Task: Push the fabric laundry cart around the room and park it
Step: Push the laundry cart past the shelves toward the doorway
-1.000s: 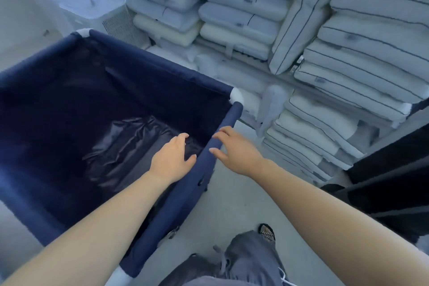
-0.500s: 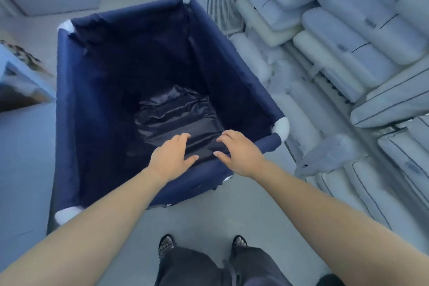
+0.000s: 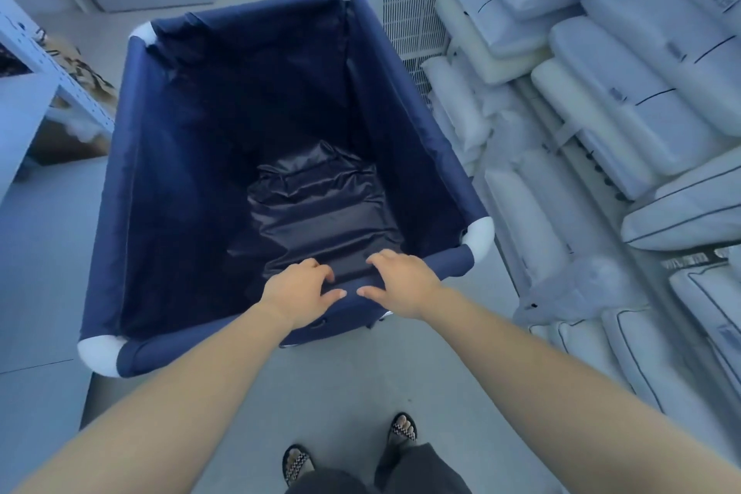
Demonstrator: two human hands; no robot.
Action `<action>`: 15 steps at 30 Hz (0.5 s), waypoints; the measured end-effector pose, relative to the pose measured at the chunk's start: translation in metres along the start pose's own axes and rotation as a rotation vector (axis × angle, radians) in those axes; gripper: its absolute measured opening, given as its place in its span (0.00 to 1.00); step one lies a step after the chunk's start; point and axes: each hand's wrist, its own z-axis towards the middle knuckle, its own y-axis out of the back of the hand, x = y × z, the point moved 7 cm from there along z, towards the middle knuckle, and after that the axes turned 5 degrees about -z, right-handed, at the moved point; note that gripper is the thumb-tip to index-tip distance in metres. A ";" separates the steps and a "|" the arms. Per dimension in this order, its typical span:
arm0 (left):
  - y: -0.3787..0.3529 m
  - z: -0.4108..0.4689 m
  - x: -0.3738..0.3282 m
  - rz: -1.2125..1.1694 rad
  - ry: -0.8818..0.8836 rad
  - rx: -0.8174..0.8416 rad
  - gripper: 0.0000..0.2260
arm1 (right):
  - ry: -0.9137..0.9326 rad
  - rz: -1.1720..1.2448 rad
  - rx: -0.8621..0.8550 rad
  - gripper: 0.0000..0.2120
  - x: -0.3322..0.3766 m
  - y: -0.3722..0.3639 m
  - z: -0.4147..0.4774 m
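A navy fabric laundry cart (image 3: 168, 188) stands on the pale floor (image 3: 44, 253), just beside stacked white pillows (image 3: 625, 104) on its right. Inside lies only a crumpled dark liner (image 3: 320, 213). The left hand (image 3: 298, 295) and right hand (image 3: 401, 283) sit side by side on the cart's near rim, fingers curled over it and thumbs nearly meeting. Both bare arms reach forward and down, almost straight.

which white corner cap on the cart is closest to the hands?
The near right cap, just beyond the right hand on the same rail. The near left cap is farther; the two far caps sit across the cart.
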 end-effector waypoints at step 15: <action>-0.021 -0.021 0.020 -0.039 0.049 0.073 0.19 | 0.038 -0.159 -0.026 0.20 -0.003 -0.010 -0.004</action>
